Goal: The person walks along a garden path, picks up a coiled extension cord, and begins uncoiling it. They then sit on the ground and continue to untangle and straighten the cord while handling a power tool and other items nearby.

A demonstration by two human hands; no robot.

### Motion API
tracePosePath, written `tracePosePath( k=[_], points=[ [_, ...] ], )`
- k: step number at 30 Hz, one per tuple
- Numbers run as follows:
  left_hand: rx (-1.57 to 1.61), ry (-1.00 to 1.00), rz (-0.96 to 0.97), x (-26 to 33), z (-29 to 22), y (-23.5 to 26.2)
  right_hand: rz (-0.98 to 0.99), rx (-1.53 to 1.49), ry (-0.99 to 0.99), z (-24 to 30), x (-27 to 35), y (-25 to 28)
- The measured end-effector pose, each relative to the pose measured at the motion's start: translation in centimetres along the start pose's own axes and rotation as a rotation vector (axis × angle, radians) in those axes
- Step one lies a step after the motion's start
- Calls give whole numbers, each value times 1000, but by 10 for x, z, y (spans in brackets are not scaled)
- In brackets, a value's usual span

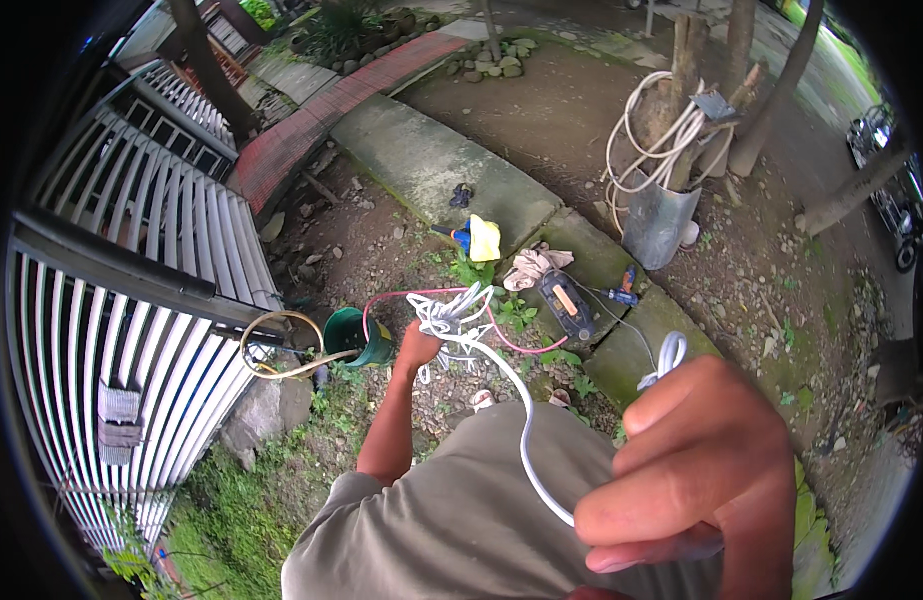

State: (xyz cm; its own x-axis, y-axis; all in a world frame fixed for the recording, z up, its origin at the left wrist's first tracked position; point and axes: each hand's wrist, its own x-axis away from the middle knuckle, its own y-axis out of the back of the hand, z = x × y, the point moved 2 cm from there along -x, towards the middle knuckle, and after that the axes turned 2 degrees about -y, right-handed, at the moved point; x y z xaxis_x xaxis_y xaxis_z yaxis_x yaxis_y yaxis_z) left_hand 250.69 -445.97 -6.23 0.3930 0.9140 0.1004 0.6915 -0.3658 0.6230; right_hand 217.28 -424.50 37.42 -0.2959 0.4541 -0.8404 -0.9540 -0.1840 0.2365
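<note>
My left hand (418, 346) is closed around a loose, tangled bundle of white cord (452, 315), held out in front of me. From that bundle a single length curves down past my shirt to my right hand (687, 460). Close to the camera, the right hand has its fingers curled on the cord, and a small white loop sticks up behind its knuckles. A pink hose (527, 350) runs behind the bundle, between a green bucket (379, 343) and a dark pressure washer (567, 305).
A beige hose (262, 375) loops beside the bucket, near a white slatted fence (142, 320). On the concrete slabs (452, 165) lie a crumpled cloth (538, 267), a yellow-and-blue item (482, 240) and a blue tool (622, 296). A coiled hose (632, 120) hangs on a stump.
</note>
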Motion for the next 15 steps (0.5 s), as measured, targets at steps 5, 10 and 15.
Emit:
tracePosePath(
  k=[5,10,15],
  points=[
    [130,32,-52,-2,4,25,350,497,-327,-11,2,25],
    [12,22,-298,3,11,68,-28,717,-664,-32,12,97],
    [-493,-441,-259,1,21,90,-395,848,-639,-37,23,209]
  ],
)
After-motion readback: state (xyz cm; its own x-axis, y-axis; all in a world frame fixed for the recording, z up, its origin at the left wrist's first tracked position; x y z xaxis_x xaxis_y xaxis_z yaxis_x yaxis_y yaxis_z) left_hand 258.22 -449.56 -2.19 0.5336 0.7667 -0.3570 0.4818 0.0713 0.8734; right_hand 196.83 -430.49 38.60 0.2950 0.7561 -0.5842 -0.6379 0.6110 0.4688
